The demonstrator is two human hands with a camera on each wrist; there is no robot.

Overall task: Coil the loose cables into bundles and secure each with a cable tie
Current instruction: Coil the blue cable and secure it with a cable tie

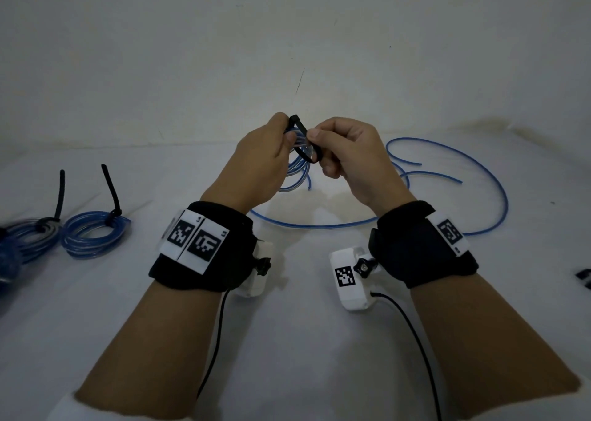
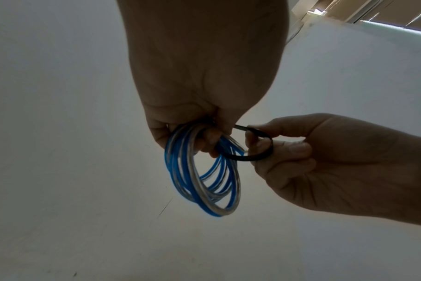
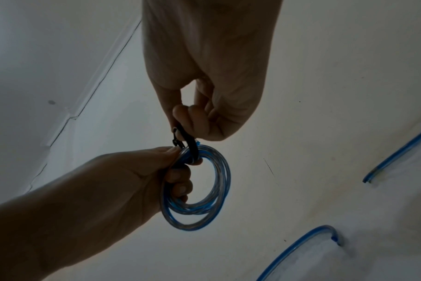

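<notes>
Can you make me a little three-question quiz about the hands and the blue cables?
1. True or false: the left hand holds the blue coil.
2. What does the right hand pinch? A) scissors B) black cable tie C) tape
3. Fill in: on the table, the tied bundles lie on the person's ____ side, the loose cable on the other.

Key: 1 true; 2 B; 3 left.

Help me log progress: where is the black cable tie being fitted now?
Centre of the head view, the black cable tie loops round the blue coil, pinched between left hand and right hand.
</notes>
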